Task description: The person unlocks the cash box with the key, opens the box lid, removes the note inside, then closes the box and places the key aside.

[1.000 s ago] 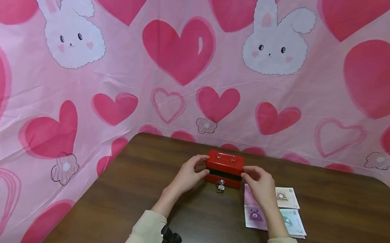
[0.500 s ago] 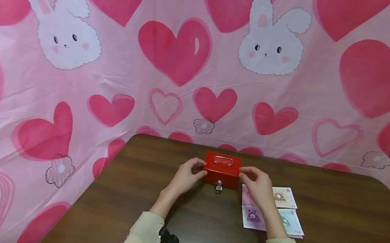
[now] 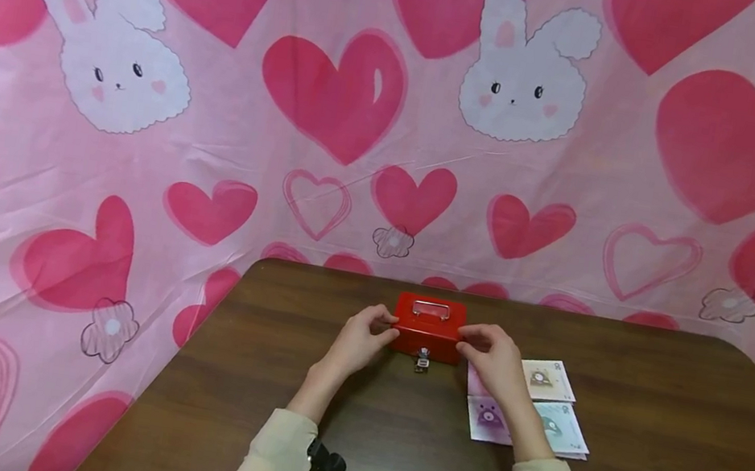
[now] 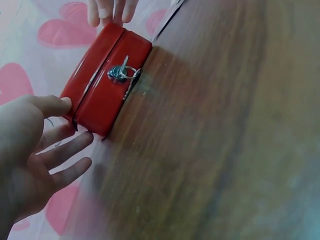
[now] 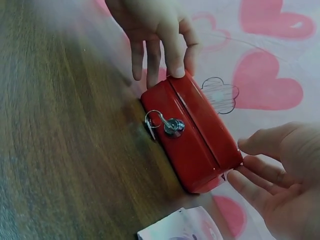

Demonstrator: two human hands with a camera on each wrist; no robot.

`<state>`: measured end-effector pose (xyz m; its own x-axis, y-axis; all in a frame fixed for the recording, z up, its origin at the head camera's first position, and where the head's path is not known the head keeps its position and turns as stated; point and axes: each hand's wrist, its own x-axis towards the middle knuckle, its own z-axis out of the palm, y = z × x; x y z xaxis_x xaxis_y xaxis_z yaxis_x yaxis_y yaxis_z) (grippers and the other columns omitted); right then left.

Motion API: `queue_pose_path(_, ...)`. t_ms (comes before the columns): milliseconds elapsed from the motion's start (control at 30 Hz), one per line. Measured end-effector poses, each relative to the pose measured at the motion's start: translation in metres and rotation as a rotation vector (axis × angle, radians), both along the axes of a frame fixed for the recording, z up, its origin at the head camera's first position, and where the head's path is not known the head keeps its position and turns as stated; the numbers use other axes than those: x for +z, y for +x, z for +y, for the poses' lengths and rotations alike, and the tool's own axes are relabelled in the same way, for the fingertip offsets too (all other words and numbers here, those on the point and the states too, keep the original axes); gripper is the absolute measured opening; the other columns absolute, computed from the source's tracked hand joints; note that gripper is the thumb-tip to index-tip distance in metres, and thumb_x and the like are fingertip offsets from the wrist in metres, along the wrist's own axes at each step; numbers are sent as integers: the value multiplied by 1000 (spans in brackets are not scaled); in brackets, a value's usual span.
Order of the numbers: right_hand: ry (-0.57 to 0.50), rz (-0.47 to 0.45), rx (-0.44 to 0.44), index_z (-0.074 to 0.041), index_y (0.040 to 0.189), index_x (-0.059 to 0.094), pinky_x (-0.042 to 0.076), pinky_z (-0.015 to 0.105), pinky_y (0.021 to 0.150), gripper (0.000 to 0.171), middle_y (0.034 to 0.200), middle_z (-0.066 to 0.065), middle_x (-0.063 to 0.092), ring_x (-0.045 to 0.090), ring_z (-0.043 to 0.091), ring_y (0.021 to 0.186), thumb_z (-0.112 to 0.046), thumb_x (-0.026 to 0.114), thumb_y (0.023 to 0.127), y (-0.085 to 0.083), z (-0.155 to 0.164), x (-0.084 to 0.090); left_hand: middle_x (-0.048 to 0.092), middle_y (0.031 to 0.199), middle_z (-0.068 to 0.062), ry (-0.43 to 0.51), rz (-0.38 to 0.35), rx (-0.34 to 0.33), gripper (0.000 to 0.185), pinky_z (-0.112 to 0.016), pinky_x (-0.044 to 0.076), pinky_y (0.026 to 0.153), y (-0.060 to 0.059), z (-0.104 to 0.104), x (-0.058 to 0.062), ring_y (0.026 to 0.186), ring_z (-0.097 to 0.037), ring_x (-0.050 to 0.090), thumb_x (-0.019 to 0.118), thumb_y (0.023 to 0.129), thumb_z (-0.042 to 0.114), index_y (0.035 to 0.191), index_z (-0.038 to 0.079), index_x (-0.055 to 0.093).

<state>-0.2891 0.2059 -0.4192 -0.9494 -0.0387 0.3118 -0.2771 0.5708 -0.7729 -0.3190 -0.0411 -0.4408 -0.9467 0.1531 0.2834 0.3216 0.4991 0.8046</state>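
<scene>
A small red metal cash box [image 3: 428, 333] stands near the table's far edge, its lid down and a wire handle [image 3: 431, 309] lying on top. In its front lock sits a key [image 4: 123, 64] on a ring. My left hand [image 3: 358, 340] touches the box's left end with thumb and fingertips. At the right end my right hand [image 3: 492, 358] touches it likewise. In the right wrist view the right thumb and fingertips [image 5: 243, 145] meet the lid's corner and the end wall. The other fingers of both hands spread loosely and fairly straight. The inside of the box is hidden.
Play banknotes in pink, purple, tan and pale green [image 3: 561, 426] lie right of the box, partly under the right hand and forearm. The brown wooden table [image 3: 671, 426] ends at a pink heart-and-bunny cloth [image 3: 435, 146] behind and to the left.
One second ago the lid stood slightly raised with a dark gap below it; by half a second ago it was down. Both hands stay at the box's ends. The head view has shifted slightly.
</scene>
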Motion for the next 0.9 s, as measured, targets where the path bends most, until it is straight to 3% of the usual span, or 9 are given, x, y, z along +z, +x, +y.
queue_pose_path(267,76,56,-27,-4,107,73,54,48,91,19,105,15,69,66,30,97,-12,70,90,4,-5,7,71,110,-6,5,6,-12,11,-39,57,85,-2,2,-3,90,-19,67,71,92,16,102,14,68)
queue_pose_path(400,58,-30,23,-5,108,72,58,37,70,20,94,14,73,68,27,81,-16,69,92,8,-12,9,71,108,-6,-10,23,-15,12,-39,57,86,-3,1,-5,90,-18,67,71,92,15,103,13,68)
queue_pose_path(500,36,-128,84,-4,108,71,54,29,53,20,81,14,71,66,26,65,-17,69,92,9,-19,6,71,109,-5,-26,29,-16,13,-39,57,88,-3,1,-6,91,-18,66,71,93,16,105,14,68)
queue_pose_path(600,54,-184,110,-5,105,71,52,28,47,17,75,12,69,62,23,57,-15,69,92,10,-27,1,71,109,-5,-46,36,-23,15,-39,57,89,-4,0,-6,92,-18,67,70,94,17,108,15,67)
queue_pose_path(900,111,-241,98,-5,99,71,49,28,42,13,73,6,68,55,16,46,-13,71,89,13,-42,-8,71,115,-5,-108,72,-32,30,-40,56,94,-1,-5,-1,100,-20,69,67,96,21,126,18,66)
